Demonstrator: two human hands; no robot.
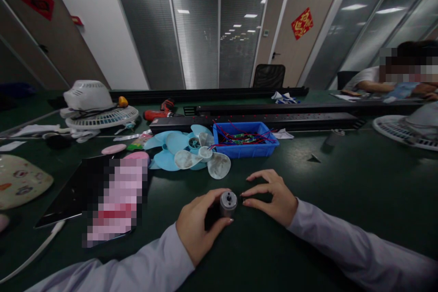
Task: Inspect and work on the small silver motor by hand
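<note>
My left hand [198, 226] grips a small grey metal motor [228, 203], a short cylinder with a shaft hole on top, standing on the dark green table [342, 182]. My right hand [270, 196] rests on the table just right of the motor, fingers spread, its fingertips close to the cylinder and holding nothing. Both arms wear pale lilac sleeves.
Fan blades in blue and clear plastic [191, 153] lie ahead, next to a blue bin [244, 139] of red wires. A dark tablet [71, 191] is at left, with white fan housings [96, 105], a red drill [159, 112] and black rails [273, 121] behind. Another person sits far right.
</note>
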